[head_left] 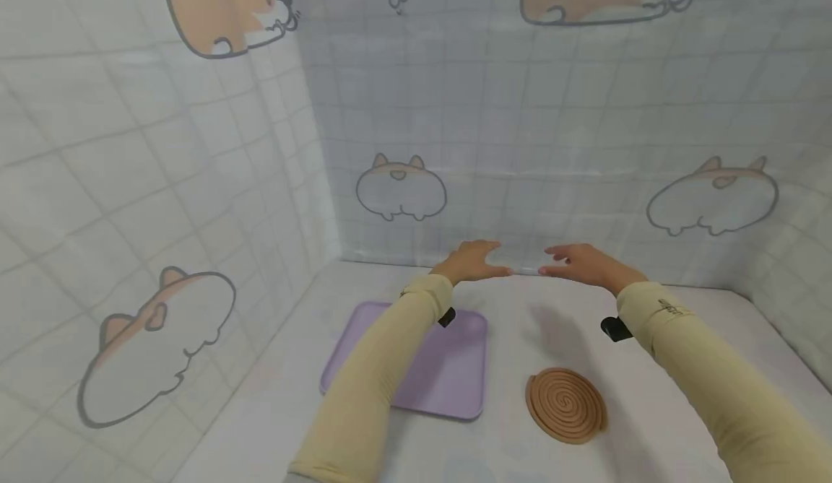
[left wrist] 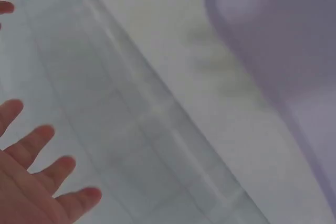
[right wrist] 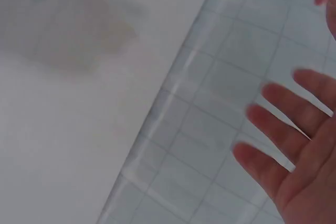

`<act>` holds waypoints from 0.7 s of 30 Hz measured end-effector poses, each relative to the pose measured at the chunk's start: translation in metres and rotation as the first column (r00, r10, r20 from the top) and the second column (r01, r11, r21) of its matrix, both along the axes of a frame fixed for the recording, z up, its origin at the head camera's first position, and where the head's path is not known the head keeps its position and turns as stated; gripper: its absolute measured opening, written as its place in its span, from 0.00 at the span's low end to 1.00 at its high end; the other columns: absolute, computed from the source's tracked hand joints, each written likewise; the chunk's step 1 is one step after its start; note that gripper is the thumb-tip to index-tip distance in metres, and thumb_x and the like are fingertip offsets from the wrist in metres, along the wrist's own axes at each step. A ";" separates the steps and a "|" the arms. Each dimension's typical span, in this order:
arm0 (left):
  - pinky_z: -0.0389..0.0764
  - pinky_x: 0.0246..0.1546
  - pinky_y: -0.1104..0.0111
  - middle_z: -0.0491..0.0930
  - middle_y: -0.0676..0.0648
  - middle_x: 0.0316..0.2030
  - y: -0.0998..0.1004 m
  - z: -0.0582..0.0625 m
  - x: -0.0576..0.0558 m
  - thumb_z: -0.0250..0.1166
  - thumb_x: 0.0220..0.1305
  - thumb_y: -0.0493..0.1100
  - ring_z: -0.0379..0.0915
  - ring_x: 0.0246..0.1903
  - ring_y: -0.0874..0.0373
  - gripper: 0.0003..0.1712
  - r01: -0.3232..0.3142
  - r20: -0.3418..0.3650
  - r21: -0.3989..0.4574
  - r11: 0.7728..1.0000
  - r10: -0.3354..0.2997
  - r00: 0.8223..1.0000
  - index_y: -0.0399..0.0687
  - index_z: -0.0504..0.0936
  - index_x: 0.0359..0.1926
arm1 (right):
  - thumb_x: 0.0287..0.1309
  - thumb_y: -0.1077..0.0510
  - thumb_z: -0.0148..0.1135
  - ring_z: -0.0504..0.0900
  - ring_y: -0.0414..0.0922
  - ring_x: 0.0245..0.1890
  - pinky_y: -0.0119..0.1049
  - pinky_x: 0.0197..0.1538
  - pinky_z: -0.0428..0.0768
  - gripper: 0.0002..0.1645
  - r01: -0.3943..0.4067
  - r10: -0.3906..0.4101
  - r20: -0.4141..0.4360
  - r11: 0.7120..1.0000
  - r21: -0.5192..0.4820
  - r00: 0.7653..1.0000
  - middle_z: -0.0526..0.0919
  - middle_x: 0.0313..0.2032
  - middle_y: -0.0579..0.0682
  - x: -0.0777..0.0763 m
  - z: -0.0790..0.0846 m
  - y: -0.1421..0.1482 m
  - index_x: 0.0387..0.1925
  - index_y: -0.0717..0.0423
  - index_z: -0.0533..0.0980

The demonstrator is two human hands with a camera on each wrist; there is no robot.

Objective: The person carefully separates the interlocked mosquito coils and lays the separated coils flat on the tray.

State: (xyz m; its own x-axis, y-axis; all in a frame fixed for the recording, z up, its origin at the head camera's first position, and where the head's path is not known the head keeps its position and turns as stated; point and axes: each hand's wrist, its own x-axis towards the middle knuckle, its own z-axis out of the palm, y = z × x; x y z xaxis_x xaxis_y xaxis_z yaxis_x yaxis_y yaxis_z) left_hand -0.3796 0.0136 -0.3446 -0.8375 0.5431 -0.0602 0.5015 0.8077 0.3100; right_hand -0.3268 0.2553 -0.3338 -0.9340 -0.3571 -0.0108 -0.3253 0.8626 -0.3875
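Both hands are raised over the far part of the table, fingertips facing each other with a small gap between. My left hand (head_left: 476,260) has its fingers spread and holds nothing; the left wrist view shows its fingers (left wrist: 59,174) apart. Opposite it, my right hand (head_left: 585,263) is likewise empty, its fingers (right wrist: 286,129) loosely extended in the right wrist view. Below the left forearm lies a purple tray (head_left: 448,375), partly covered by the sleeve. A brown coil (head_left: 565,405), wound flat into a spiral, lies on the table to the right of the tray.
The white table (head_left: 507,447) ends at a back wall (head_left: 533,129) hung with a grid-patterned sheet bearing cartoon dogs. Similar sheeting covers the left side wall (head_left: 214,201) and the right side. A dark wrist device (head_left: 614,329) sits under the right cuff.
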 end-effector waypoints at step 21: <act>0.72 0.40 0.74 0.79 0.59 0.35 0.040 -0.066 0.046 0.70 0.51 0.54 0.72 0.37 0.68 0.21 0.208 0.298 0.090 0.974 -0.226 0.927 0.50 0.82 0.45 | 0.50 0.54 0.68 0.77 0.43 0.30 0.34 0.32 0.77 0.22 -0.107 0.173 0.248 0.960 -0.258 0.953 0.78 0.29 0.46 0.044 -0.081 0.021 0.45 0.64 0.78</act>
State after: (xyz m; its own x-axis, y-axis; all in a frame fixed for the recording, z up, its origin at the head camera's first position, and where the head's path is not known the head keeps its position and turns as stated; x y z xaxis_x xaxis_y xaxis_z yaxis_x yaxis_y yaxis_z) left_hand -0.3334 0.0541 -0.4107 -0.6451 0.7192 -0.2580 0.5368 0.6669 0.5169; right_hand -0.2823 0.2760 -0.4149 -0.8489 -0.5070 -0.1497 -0.2931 0.6871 -0.6648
